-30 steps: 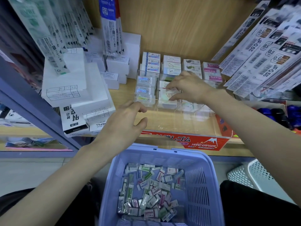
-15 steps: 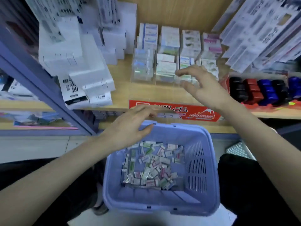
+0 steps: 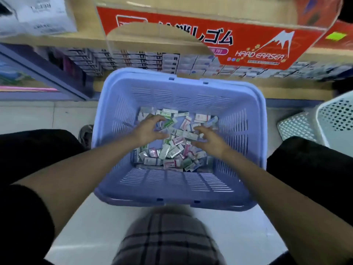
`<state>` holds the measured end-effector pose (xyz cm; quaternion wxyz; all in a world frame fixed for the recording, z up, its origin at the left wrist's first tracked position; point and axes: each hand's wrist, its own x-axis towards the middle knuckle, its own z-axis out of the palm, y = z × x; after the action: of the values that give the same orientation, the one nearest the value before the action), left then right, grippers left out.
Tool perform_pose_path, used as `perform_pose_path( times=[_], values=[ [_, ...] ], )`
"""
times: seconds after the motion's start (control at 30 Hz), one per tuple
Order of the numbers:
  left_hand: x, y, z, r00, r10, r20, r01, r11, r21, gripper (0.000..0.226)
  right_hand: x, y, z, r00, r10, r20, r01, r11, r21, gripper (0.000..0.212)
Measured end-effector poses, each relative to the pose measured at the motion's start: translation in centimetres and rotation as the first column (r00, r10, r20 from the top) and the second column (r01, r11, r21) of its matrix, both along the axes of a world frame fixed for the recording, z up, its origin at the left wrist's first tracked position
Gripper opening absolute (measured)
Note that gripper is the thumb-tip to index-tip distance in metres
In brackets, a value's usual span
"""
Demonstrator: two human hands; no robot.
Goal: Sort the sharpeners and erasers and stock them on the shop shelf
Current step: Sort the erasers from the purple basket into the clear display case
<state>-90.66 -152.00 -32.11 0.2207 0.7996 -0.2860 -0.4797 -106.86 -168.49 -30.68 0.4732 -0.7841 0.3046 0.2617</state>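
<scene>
A lilac plastic basket (image 3: 179, 202) sits on the floor between my knees. Its bottom is covered with several small wrapped erasers (image 3: 172, 153), in white, green and pink sleeves. Both my hands are down inside it. My left hand (image 3: 150, 130) hovers over the far left of the pile with fingers and thumb curved toward each other; whether it pinches an eraser is unclear. To its right, my right hand (image 3: 207, 139) has its fingers spread and touching the erasers. The red "HARD ERASER" display tray (image 3: 191, 37) stands on the shelf above.
A lower shelf behind the basket holds rows of small boxes (image 3: 133, 60). White boxes (image 3: 38, 14) lie on the upper shelf at left. A white perforated basket (image 3: 336, 119) stands on the floor at right. A blue shelf post (image 3: 47, 73) slants at left.
Both hands came down from the shelf into the basket, and my view tilted down from the shelf's eraser rows to the basket.
</scene>
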Motion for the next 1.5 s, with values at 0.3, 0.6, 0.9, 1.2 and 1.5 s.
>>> perform_pose_path(
  times=[0.3, 0.6, 0.9, 1.2, 1.5],
  values=[
    [-0.7, -1.0, -7.1, 0.999, -0.019, 0.033, 0.019, 1.000, 0.018, 0.087, 0.0, 0.1, -9.3, 0.988, -0.127, -0.089, 0.112, 0.981, -0.161, 0.088],
    [-1.3, -2.1, -8.3, 0.931, -0.278, 0.237, 0.233, 0.952, 0.201, 0.096, 1.8, 1.7, -11.2, 0.986, 0.026, -0.165, -0.088, 0.919, -0.384, 0.099],
    [-1.0, -3.0, -9.0, 0.944, -0.185, 0.273, 0.169, 0.982, 0.081, 0.080, 1.2, 3.2, -11.0, 0.999, -0.032, -0.042, 0.011, 0.908, -0.419, 0.054],
    [-1.6, -1.7, -9.8, 0.942, -0.196, 0.273, 0.211, 0.977, -0.028, 0.034, 1.0, 3.6, -10.9, 0.996, -0.030, -0.078, 0.000, 0.932, -0.364, 0.056],
    [-1.2, -2.1, -9.6, 0.972, -0.131, 0.196, 0.140, 0.990, -0.032, 0.033, 1.7, 3.1, -10.2, 0.999, -0.018, 0.037, 0.027, 0.971, -0.240, 0.051]
  ],
)
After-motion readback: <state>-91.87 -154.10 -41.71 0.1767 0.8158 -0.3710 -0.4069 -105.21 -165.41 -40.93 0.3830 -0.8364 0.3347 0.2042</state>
